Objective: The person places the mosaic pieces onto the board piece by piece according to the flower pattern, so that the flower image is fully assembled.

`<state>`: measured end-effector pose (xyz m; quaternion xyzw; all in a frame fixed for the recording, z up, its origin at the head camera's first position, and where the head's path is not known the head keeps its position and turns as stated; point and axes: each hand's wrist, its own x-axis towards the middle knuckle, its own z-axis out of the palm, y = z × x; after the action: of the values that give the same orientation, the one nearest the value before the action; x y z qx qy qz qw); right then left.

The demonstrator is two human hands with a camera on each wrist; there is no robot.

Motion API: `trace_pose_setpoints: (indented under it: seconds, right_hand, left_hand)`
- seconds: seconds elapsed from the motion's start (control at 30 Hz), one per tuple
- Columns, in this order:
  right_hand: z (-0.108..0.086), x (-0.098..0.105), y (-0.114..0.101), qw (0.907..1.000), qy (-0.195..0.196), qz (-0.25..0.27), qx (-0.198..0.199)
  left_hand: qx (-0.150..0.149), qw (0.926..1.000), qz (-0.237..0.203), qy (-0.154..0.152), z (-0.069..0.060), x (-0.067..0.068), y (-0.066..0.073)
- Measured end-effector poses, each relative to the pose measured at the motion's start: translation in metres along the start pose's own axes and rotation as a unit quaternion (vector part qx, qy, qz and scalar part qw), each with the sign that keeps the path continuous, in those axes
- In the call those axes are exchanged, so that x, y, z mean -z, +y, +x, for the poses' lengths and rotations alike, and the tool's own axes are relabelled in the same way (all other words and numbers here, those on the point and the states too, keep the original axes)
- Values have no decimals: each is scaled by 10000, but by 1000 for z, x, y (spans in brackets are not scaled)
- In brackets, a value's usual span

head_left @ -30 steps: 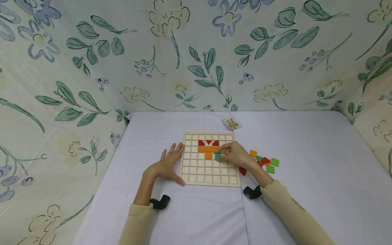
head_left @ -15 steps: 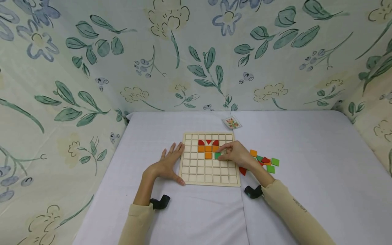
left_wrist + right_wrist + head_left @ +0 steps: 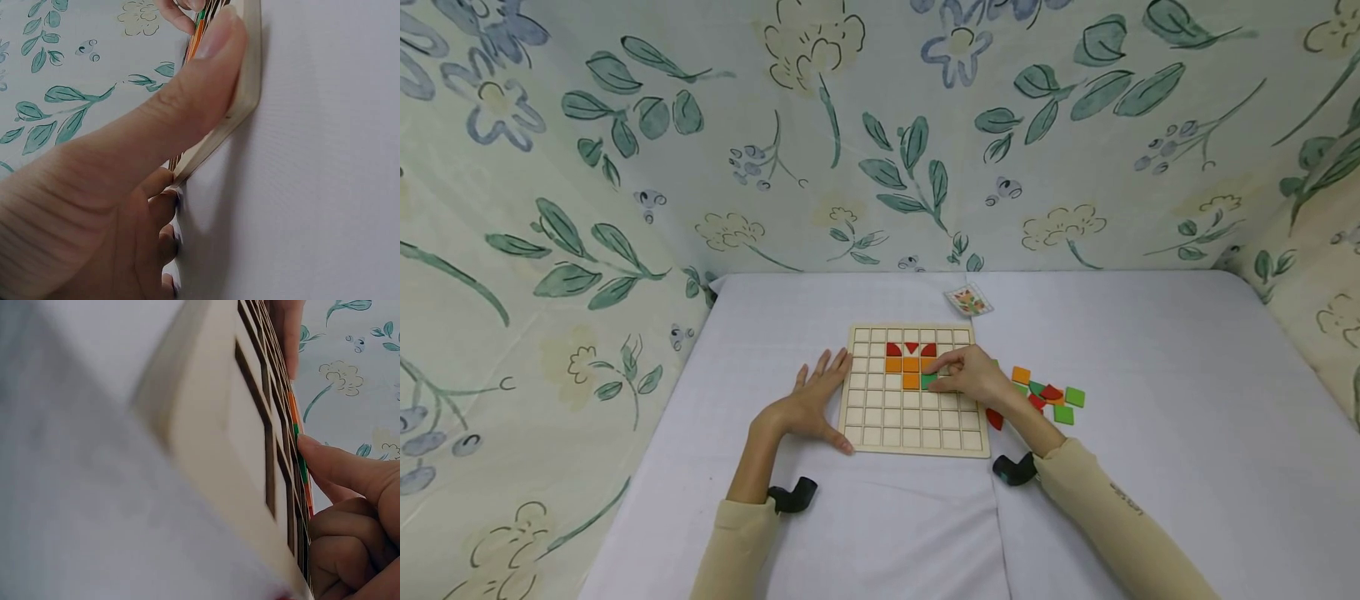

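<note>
Pale fabric printed with leaves and flowers [image 3: 913, 154] hangs behind a table covered in white cloth [image 3: 880, 542], on which lies a square, gridded, pale wood-like board [image 3: 913, 437]. The left hand [image 3: 808, 410], fingers spread and grasping nothing, touches the board's left edge, its thumb at the near corner. The right hand [image 3: 973, 375] pinches a flat green tile [image 3: 928, 382] over the grid. Loose red, orange and green pieces [image 3: 1051, 393] lie right of the board; a small card with a coloured pattern [image 3: 968, 300] lies beyond it. On the grid, three red pieces [image 3: 911, 348] sit above three orange squares [image 3: 911, 365], with a lower orange square [image 3: 911, 381] beneath the middle one. Within the last half second the green tile shifts slightly leftward, to just beside the lower orange square. This suggests alignment with that cell; whether the tile is seated cannot be told.
</note>
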<state>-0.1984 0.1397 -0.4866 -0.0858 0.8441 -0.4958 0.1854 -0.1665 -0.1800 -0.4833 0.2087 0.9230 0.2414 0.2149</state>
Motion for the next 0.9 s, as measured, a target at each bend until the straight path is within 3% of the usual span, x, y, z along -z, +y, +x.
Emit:
trace_pose_setpoints:
  seconds: [0.23,0.67,0.9]
  right_hand:
    - [-8,10,-1,9997,57,186,-130]
    - [-43,70,22,9955,646,-320,-610]
    - [-58,89,38,9926,863,-318,-789]
  left_hand:
    - [23,10000,37,-22,0,0,0]
    - [42,10000,1,-41,-1,0,1]
    - [43,10000,16,-44,-1,0,1]
